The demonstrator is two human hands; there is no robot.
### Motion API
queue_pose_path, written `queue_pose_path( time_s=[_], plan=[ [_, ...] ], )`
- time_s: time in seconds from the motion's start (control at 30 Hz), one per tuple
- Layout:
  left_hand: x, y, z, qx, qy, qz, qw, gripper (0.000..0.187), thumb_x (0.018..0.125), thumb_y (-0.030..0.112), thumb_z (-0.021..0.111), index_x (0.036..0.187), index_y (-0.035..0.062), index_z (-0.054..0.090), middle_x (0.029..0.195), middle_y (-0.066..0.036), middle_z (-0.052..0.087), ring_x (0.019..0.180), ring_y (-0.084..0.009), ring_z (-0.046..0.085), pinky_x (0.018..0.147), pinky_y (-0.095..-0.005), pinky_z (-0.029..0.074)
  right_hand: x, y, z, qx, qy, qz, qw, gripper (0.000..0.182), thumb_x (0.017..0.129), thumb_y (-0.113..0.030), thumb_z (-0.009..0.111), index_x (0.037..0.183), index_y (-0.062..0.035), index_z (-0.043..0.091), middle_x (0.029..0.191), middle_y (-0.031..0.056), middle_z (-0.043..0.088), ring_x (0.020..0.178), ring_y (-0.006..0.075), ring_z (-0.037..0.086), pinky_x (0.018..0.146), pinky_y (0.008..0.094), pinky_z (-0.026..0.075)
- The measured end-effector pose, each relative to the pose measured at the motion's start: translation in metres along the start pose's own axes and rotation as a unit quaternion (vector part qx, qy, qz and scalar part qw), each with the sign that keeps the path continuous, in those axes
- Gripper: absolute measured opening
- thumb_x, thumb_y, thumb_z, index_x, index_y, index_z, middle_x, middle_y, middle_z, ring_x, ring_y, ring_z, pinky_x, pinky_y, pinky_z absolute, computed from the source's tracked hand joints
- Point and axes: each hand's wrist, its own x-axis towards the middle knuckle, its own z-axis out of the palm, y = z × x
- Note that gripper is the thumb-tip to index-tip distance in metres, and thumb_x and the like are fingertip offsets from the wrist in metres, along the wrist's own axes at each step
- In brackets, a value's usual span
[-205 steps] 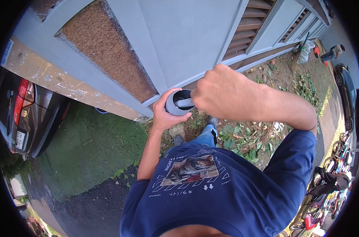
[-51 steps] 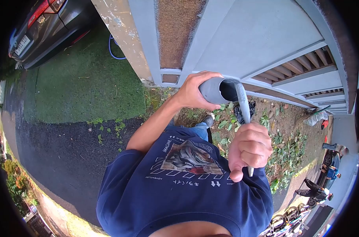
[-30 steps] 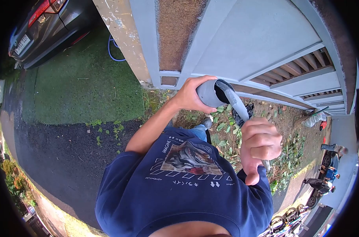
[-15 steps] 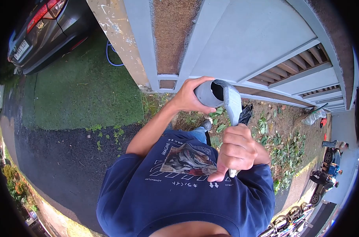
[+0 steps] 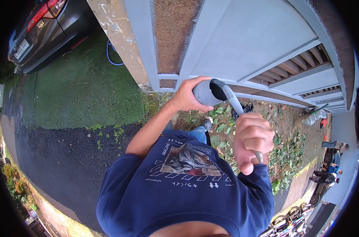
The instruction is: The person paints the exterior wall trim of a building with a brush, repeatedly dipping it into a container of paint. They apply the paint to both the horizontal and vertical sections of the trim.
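Observation:
My left hand point(image 5: 191, 96) is wrapped round a grey cup-like container point(image 5: 202, 94), its dark opening tilted toward the right. In a closed fist, my right hand point(image 5: 253, 138) grips a grey-coated paintbrush point(image 5: 234, 102). The brush's head touches the container's rim, and the end of its handle point(image 5: 259, 157) sticks out below the fist. Behind the container stands a grey-painted wall point(image 5: 242, 43). What lies deep inside the container is hidden in shadow.
A dark car point(image 5: 49, 35) stands at the upper left on green ground point(image 5: 80, 94). Leaves and a black plastic piece point(image 5: 247, 108) lie by the wall's foot. People point(image 5: 325, 177), motorcycles and bicycles point(image 5: 286, 225) are far off at the right.
My right hand has moved right, away from my chest, and the brush has turned so its broad face shows less. My left hand and the container have barely shifted.

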Motion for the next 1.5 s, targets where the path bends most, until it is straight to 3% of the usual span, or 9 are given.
queue_pose_path(
  time_s=[0.03,0.17,0.27,0.37,0.77,1.23,1.33,1.4,1.5],
  plan=[
    [-0.001,-0.002,0.001,0.000,-0.001,-0.001,1.000,0.083,0.051,0.015,0.093,0.125,-0.0008,0.059,0.108,-0.010,0.070,0.098,-0.0141,0.064,0.092,-0.0316,0.049,0.003,0.000,-0.003,0.043,0.081,0.049,0.995,0.052,0.088,-0.048,0.063,0.063,-0.0069,0.042,0.052,-0.0009,0.037,0.039,0.0133,0.035,0.039,0.0294,0.029],
    [-0.003,-0.003,-0.001,0.054,0.006,0.049,0.997,0.081,0.051,0.015,0.092,0.124,0.0017,0.060,0.110,-0.010,0.069,0.101,-0.0167,0.065,0.093,-0.0328,0.049,0.004,0.001,-0.025,0.090,0.111,0.164,0.976,0.050,0.091,-0.047,0.055,0.062,-0.0093,0.040,0.052,-0.0017,0.034,0.042,0.0124,0.029,0.042,0.0305,0.023],
    [-0.002,-0.005,-0.001,0.043,-0.022,0.055,0.997,0.080,0.050,0.014,0.091,0.123,0.0029,0.060,0.112,-0.010,0.069,0.102,-0.0176,0.065,0.094,-0.0329,0.049,-0.001,0.011,-0.033,0.235,0.278,0.284,0.887,0.056,0.093,-0.055,0.045,0.060,-0.0117,0.031,0.050,-0.0026,0.025,0.046,0.0128,0.016,0.047,0.0302,0.014],
    [-0.001,-0.001,-0.001,0.033,-0.049,0.061,0.996,0.079,0.049,0.014,0.090,0.122,0.0034,0.061,0.113,-0.009,0.069,0.103,-0.0176,0.065,0.095,-0.0328,0.049,0.002,0.019,-0.043,0.313,0.361,0.342,0.809,0.057,0.094,-0.054,0.045,0.057,-0.0131,0.029,0.048,-0.0032,0.023,0.045,0.0121,0.015,0.045,0.0306,0.014],
    [-0.004,0.009,-0.008,0.037,-0.065,0.080,0.994,0.075,0.048,0.013,0.089,0.118,0.0025,0.063,0.115,-0.009,0.069,0.106,-0.0192,0.066,0.096,-0.0347,0.049,-0.010,0.035,-0.051,0.341,0.554,0.397,0.647,0.056,0.092,-0.044,0.057,0.051,-0.0171,0.030,0.047,-0.0065,0.021,0.041,0.0082,0.017,0.041,0.0253,0.019],
    [-0.007,0.004,-0.006,0.037,-0.083,0.060,0.994,0.075,0.048,0.011,0.089,0.117,0.0019,0.064,0.115,-0.009,0.069,0.106,-0.0192,0.065,0.097,-0.0346,0.049,-0.035,0.038,-0.051,0.370,0.607,0.381,0.591,0.052,0.094,-0.038,0.056,0.053,-0.0177,0.029,0.048,-0.0066,0.024,0.040,0.0089,0.021,0.040,0.0264,0.021],
    [-0.007,0.004,-0.005,0.045,-0.084,0.068,0.993,0.075,0.047,0.012,0.089,0.117,0.0022,0.064,0.115,-0.009,0.069,0.107,-0.0192,0.065,0.097,-0.0346,0.049,-0.039,0.038,-0.054,0.409,0.576,0.370,0.603,0.051,0.099,-0.032,0.050,0.054,-0.0174,0.030,0.049,-0.0063,0.025,0.041,0.0093,0.022,0.041,0.0270,0.022],
    [-0.010,0.001,-0.005,0.047,-0.075,0.052,0.995,0.075,0.047,0.012,0.089,0.117,0.0026,0.064,0.116,-0.009,0.068,0.107,-0.0197,0.065,0.098,-0.0347,0.048,-0.036,0.033,-0.051,0.389,0.534,0.343,0.668,0.050,0.103,-0.028,0.044,0.056,-0.0163,0.032,0.050,-0.0054,0.027,0.043,0.0097,0.024,0.044,0.0275,0.025],
    [-0.013,-0.005,-0.002,0.055,-0.062,0.056,0.995,0.076,0.047,0.013,0.089,0.118,0.0029,0.064,0.116,-0.009,0.069,0.108,-0.0202,0.065,0.099,-0.0351,0.048,-0.040,0.030,-0.058,0.408,0.509,0.355,0.670,0.050,0.105,-0.030,0.043,0.058,-0.0149,0.034,0.051,-0.0043,0.029,0.046,0.0101,0.027,0.048,0.0278,0.028]
  ],
)
